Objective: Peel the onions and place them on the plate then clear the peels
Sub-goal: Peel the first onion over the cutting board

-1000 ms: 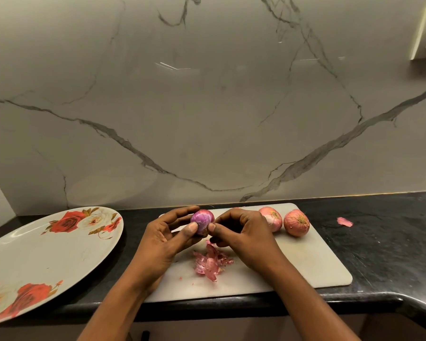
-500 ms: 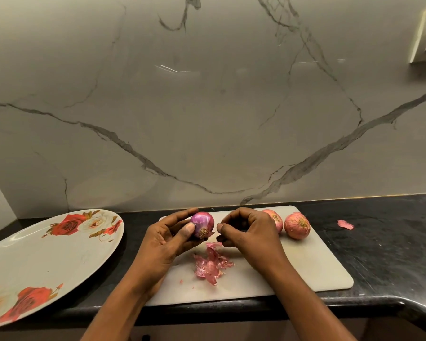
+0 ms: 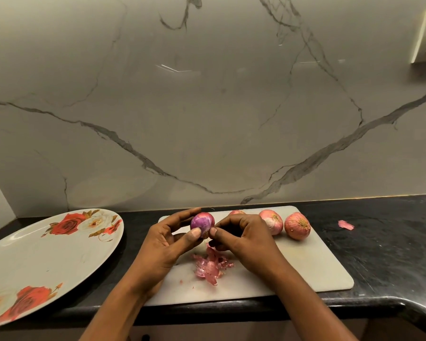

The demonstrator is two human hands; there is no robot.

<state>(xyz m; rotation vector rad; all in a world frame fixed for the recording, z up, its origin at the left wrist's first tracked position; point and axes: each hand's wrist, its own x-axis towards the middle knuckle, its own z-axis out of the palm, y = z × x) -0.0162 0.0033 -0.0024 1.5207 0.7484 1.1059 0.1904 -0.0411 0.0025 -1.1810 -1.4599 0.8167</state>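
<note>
Lying on the black desk [image 3: 391, 254], a flowered plate [image 3: 35, 254] was seen left of a white cutting board [image 3: 317, 267]. Above the board, a partly peeled onion [image 3: 202, 222] was gripped by the left hand [image 3: 162, 247], its lower end pinched by the right hand [image 3: 246, 242]. Peels [image 3: 210, 265] were heaped beneath.

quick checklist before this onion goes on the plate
1. Grip on held onion: ok, left hand holds it between fingers and thumb.
2. Skin fully off held onion: cannot tell, right hand pinches at its lower end.
3. Room on plate: ok, no onions on it.
4. Other onions peeled: not ok, skins on.
5. Peels cleared: not ok, peel pile on cutting board, stray peel on counter.
</note>
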